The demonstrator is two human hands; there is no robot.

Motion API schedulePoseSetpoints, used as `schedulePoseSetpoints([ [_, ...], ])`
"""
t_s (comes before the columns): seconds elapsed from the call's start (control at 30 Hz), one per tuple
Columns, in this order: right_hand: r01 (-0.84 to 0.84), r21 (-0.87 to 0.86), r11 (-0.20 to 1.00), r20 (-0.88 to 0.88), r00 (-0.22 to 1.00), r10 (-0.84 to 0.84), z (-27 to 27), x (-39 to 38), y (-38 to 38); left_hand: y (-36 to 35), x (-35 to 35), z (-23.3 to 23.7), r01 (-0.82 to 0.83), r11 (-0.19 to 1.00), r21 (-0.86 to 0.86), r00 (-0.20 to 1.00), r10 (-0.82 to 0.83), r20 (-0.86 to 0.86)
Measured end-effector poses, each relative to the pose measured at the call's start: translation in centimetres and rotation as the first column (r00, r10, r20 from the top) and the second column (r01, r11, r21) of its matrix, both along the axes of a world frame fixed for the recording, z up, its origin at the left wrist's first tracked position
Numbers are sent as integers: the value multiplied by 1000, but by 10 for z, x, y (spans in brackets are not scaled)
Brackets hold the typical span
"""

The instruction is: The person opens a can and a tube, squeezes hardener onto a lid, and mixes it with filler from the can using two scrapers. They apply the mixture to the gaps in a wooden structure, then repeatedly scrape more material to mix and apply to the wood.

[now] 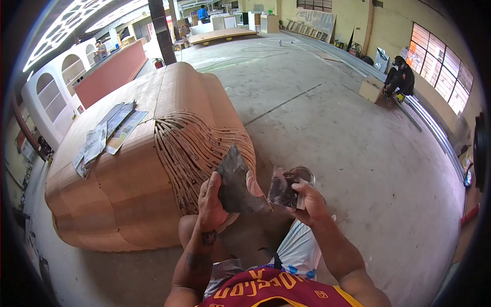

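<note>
My left hand point(210, 203) is closed on the edge of a dark, smeared flat plate point(236, 187), tilted up in front of me. A patch of pink paste point(252, 184) clings to its right side. In my right hand point(311, 205) is a squarish putty scraper point(281, 190) with dark and pinkish smears, gripped between thumb and fingers just right of the plate. Partly hidden behind the scraper, a round open can point(307, 174) shows its rim. Close beyond the plate is a large curved plywood form point(112, 204), its end lined with many bent strips point(186, 143).
Newspaper sheets point(105, 132) lie on top of the form. A crouching person point(400, 79) works by a board point(371, 89) and long metal channels point(422, 115) at the right wall. A dark post point(161, 36) stands behind the form, near a white arched shelf unit point(53, 100).
</note>
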State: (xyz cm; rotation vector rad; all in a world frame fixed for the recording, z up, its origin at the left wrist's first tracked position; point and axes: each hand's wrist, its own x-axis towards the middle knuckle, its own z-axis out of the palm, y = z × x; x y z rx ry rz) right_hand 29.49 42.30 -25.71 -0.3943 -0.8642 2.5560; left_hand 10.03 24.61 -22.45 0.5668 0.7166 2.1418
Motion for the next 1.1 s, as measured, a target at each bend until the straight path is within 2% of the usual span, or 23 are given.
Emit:
schedulePoseSetpoints([
  [0.03, 107, 55, 993, 69, 991, -111, 8, 2, -2, -2, -4, -1, -64, 997, -38, 996, 61, -66],
  [0.1, 110, 181, 977, 12, 993, -114, 30, 9, -15, -6, -15, -8, -199, 975, -104, 964, 175, -203],
  [0.2, 109, 317, 942, -11, 994, -112, 26, 12, -28, -1, -26, -29, -531, 842, -93, 730, 399, -555],
  [0.3, 85, 314, 945, 4, 996, -91, -2, -6, -32, 6, -4, -5, -636, 772, -8, 543, 440, -715],
  [0.4, 79, 327, 942, -10, 997, -81, -10, -16, -26, 14, 10, 6, -679, 734, 23, 339, 341, -877],
  [0.5, 64, 270, 961, -30, 998, -58, -22, -23, -16, 22, 9, 6, -634, 774, 16, 281, 249, -927],
  [0.7, 84, 80, 993, -136, 988, -72, -44, -40, -3, 50, -2, -16, -592, 790, 157, 120, 279, -953],
  [0.8, 115, 14, 993, -139, 984, -112, -49, -53, 4, 68, -8, -18, -522, 820, 235, -23, 261, -965],
  [0.9, 78, -32, 996, -170, 982, -83, -51, -65, 20, 80, -27, -30, -440, 858, 265, -127, 232, -964],
  [1.0, 73, -85, 994, -250, 964, -92, -47, -82, 35, 73, -46, -37, -446, 895, 2, -124, -59, -991],
  [1.1, 129, -146, 981, -158, 976, -152, -64, -100, 53, 77, -68, -53, -430, 897, -105, -172, -195, -966],
])
